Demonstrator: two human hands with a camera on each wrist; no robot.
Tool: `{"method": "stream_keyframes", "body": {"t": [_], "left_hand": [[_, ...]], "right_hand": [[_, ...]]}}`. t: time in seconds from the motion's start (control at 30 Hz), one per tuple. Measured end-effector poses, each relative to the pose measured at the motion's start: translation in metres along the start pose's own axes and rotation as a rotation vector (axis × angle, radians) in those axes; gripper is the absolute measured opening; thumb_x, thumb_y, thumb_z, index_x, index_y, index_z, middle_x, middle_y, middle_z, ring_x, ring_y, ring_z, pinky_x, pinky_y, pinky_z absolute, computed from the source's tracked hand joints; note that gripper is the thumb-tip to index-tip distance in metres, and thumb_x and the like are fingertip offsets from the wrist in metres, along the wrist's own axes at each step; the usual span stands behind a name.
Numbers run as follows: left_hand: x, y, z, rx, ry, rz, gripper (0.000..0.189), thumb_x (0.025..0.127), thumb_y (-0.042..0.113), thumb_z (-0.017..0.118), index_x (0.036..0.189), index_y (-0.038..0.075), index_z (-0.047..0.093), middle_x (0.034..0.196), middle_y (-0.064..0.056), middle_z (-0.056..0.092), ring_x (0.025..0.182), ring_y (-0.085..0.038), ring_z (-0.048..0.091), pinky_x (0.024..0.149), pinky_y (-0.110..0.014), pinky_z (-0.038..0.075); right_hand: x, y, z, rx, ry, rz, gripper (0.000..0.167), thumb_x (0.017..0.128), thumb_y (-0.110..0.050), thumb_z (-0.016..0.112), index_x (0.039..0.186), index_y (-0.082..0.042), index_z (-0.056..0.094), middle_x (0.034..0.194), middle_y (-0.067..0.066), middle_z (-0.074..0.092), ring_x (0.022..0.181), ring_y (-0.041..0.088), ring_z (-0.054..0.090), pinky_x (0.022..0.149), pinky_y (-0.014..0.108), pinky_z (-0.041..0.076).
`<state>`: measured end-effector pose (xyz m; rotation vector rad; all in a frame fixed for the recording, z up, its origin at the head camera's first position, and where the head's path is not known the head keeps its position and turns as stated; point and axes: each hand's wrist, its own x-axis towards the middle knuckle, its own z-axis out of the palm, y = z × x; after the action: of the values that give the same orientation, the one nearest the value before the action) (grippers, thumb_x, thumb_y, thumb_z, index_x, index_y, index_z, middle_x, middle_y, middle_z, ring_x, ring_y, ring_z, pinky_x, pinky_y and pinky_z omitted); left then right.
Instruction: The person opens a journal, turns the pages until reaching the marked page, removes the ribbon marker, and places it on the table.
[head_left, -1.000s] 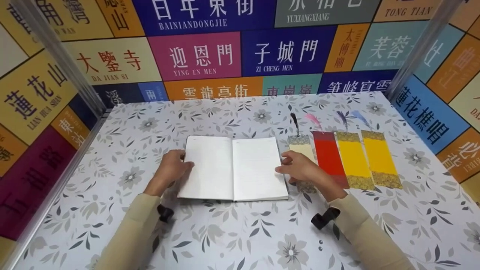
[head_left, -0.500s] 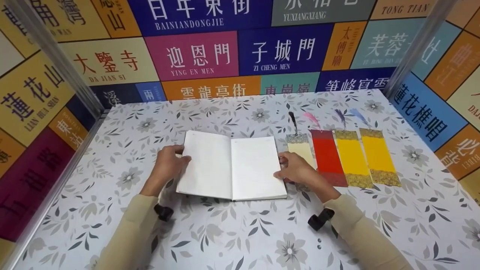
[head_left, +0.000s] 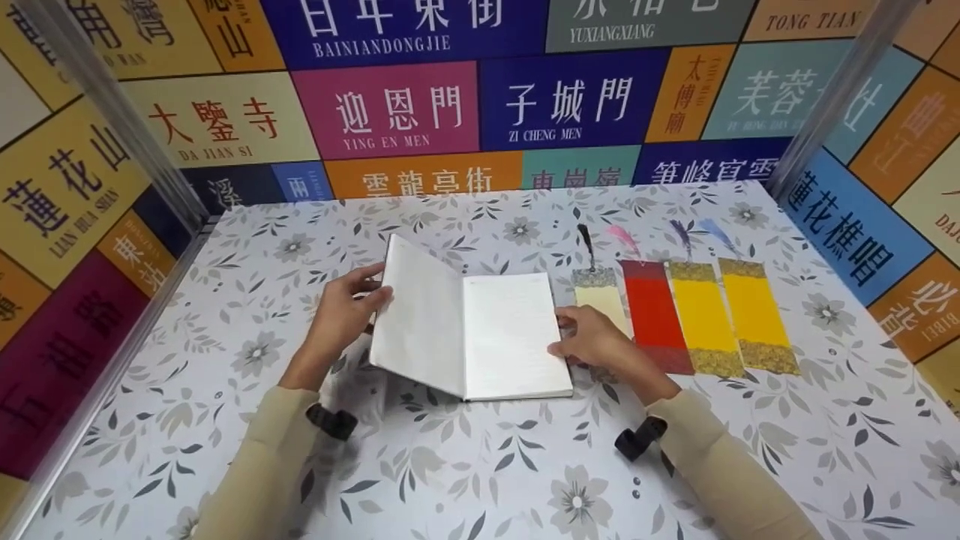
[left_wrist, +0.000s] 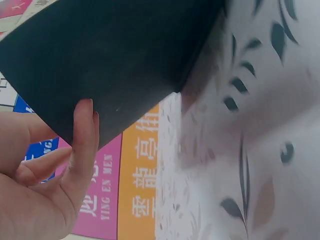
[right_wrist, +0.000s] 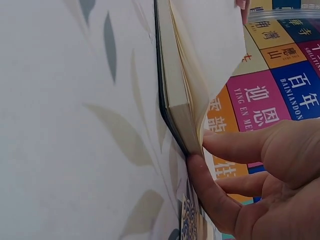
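A notebook (head_left: 514, 337) with white pages lies open on the table, its left half raised at a slant. My left hand (head_left: 341, 315) holds that half by its outer edge, thumb on the page side. In the left wrist view, a finger of this hand (left_wrist: 55, 175) lies against the dark green cover (left_wrist: 120, 55). On the other side, my right hand (head_left: 596, 341) pinches the notebook's right edge. The right wrist view has the thumb on the pages of the notebook (right_wrist: 180, 95) and a finger of the right hand (right_wrist: 260, 170) under the dark cover.
Right of the notebook lie a cream bookmark (head_left: 598, 296), partly behind the right hand, a red bookmark (head_left: 656, 311) and two yellow bookmarks (head_left: 705, 315), all tasselled. A floral cloth (head_left: 450, 465) covers the table. Walls of coloured signs (head_left: 390, 109) stand behind and at both sides.
The notebook's left half has risen from lying flat to a steep slant, and my left hand has moved up with it. My right hand has stayed at the right edge.
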<state>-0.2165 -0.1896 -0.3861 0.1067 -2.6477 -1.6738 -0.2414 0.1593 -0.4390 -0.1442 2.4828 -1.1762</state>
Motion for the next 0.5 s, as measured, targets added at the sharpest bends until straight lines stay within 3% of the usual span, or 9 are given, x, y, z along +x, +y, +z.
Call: {"method": "stream_keyframes", "body": {"t": [0.13, 0.23, 0.5], "left_hand": [[-0.002, 0.009, 0.010, -0.106, -0.034, 0.027, 0.050, 0.102, 0.018, 0.057, 0.150, 0.014, 0.047, 0.134, -0.022, 0.061, 0.097, -0.020, 0.067, 0.060, -0.027, 0.060], [-0.003, 0.014, 0.019, -0.158, -0.056, 0.069, 0.050, 0.103, 0.020, 0.055, 0.152, 0.013, 0.045, 0.137, -0.022, 0.058, 0.101, -0.024, 0.067, 0.063, -0.027, 0.060], [-0.012, 0.027, 0.046, -0.167, -0.155, 0.183, 0.052, 0.107, 0.031, 0.047, 0.154, 0.012, 0.039, 0.146, -0.018, 0.052, 0.124, -0.034, 0.061, 0.086, -0.039, 0.062]], "right_hand": [[0.000, 0.000, 0.000, -0.012, 0.014, 0.001, 0.068, 0.091, -0.010, 0.071, 0.151, 0.001, 0.041, 0.139, 0.023, 0.053, 0.097, 0.025, 0.068, 0.076, 0.029, 0.061], [-0.001, 0.000, 0.000, -0.007, 0.013, -0.006, 0.069, 0.090, -0.010, 0.072, 0.151, 0.000, 0.041, 0.139, 0.023, 0.054, 0.091, 0.022, 0.069, 0.076, 0.029, 0.061], [0.001, 0.003, -0.003, 0.032, -0.003, -0.033, 0.066, 0.092, -0.006, 0.069, 0.150, 0.004, 0.041, 0.136, 0.026, 0.055, 0.083, 0.020, 0.071, 0.074, 0.032, 0.063]]}}
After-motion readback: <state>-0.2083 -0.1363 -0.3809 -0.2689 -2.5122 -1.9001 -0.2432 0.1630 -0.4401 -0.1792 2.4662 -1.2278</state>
